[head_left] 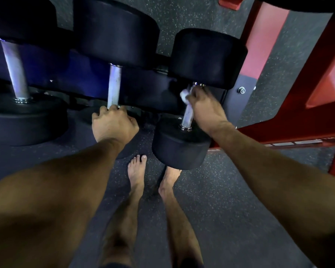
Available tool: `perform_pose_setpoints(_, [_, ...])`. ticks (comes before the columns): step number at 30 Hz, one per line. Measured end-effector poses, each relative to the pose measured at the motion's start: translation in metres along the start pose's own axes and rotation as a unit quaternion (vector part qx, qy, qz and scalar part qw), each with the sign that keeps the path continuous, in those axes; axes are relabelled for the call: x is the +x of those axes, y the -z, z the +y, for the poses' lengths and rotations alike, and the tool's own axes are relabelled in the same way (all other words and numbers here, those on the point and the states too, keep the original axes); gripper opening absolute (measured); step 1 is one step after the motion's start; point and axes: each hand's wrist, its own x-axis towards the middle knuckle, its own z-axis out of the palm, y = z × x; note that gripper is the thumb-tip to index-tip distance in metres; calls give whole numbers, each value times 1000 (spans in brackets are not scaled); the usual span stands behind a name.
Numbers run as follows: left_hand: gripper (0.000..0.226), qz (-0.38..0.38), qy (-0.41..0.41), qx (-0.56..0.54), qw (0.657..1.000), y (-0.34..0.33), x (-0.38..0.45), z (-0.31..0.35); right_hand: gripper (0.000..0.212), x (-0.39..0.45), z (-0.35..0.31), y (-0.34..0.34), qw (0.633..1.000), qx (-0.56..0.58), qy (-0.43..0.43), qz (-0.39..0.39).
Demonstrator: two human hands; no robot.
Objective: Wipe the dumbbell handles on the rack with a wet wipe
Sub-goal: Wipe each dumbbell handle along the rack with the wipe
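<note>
The wet wipe (184, 96) is sitting bunched in the right hand (205, 109), pinched against the rightmost dumbbell handle (188, 117) on the rack (151, 88). The left hand (112, 124) is gripping the middle handle (114, 86), fingers curled.

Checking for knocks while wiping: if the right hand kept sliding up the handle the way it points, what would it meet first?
Most likely the rear black weight head of that dumbbell. The right hand, holding the wipe, is already near the handle's top end.
</note>
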Motion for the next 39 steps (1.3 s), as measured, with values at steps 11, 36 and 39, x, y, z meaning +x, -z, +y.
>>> perform_pose_setpoints(11, [31, 4, -11, -6, 1000, -1, 1, 1, 15, -27, 2, -30, 999, -9, 23, -35])
perform_pose_setpoints(36, [32, 34, -12, 4, 999, -4, 0, 1, 15, -23, -25, -39, 880, 333, -319, 111])
perform_pose_setpoints(39, [32, 33, -11, 1, 999, -3, 0, 1, 12, -27, -26, -39, 867, 338, -351, 105])
